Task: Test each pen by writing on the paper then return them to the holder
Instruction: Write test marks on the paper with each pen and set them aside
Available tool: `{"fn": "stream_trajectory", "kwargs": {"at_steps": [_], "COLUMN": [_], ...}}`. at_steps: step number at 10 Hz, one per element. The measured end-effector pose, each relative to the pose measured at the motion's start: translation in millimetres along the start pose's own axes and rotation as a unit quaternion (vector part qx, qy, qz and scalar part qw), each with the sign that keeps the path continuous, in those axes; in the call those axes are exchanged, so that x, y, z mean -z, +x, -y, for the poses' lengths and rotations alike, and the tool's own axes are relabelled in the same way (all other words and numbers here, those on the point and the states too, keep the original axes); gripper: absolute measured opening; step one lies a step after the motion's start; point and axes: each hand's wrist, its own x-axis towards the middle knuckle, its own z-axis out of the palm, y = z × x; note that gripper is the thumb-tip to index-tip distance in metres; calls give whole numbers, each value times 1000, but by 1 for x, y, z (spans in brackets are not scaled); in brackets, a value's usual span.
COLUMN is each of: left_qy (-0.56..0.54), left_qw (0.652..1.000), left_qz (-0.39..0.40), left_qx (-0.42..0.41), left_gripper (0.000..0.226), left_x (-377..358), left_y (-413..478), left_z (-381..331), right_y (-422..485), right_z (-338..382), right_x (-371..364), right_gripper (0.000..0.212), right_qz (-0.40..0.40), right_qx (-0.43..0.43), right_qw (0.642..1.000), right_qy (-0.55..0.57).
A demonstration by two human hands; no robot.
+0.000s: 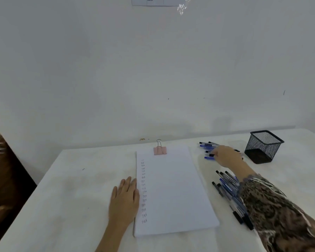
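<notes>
Sleeve [280, 211] crosses the near pens [225, 186]; right hand [225, 157] covers the far pens [207, 145] at one o'clock, grip unclear. Left hand [125, 199] lies flat, grip loose, on the paper's [171, 188] nine-o'clock edge; holder [264, 148] at two o'clock.

Loose pens [225, 185] between paper [171, 188] and holder [264, 148]

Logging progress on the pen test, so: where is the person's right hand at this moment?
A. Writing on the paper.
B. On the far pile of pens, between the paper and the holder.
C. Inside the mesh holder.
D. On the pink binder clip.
B: the right hand lies over the far pile of pens, left of the mesh holder and clear of the paper.
</notes>
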Motion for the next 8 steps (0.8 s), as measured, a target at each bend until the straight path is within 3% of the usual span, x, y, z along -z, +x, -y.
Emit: {"fn": "stream_trajectory", "kwargs": {"at_steps": [2, 3, 4, 5, 6, 7, 8], "left_qy": [14, 18, 23, 18, 13, 10, 4], "left_qw": [1000, 1000, 1000, 1000, 1000, 1000, 1000], "left_qz": [13, 20, 20, 23, 22, 22, 23], "left_qx": [5, 4, 4, 4, 2, 2, 2], "left_gripper": [90, 73, 64, 49, 47, 47, 47], "left_x": [3, 2, 3, 4, 5, 6, 7], "left_y": [-1, -1, -1, -1, -1, -1, -2], "left_z": [-2, -3, -3, -3, -4, -4, -4], "right_y": [23, 20, 7, -20, -53, -76, -88], "right_z": [-16, -18, -9, 17, 47, 74, 97], "right_x": [-31, -32, -18, 17, 50, 63, 59], "right_gripper": [13, 17, 21, 18, 41, 37, 15], "right_qz": [-7, -17, -120, -161, -112, -101, -61], "right_qx": [63, 67, 94, 102, 112, 131, 127], "right_qw": [998, 996, 978, 845, 699, 600, 455], "right_qy": [-26, -50, 145, 500, 697, 783, 879]}}
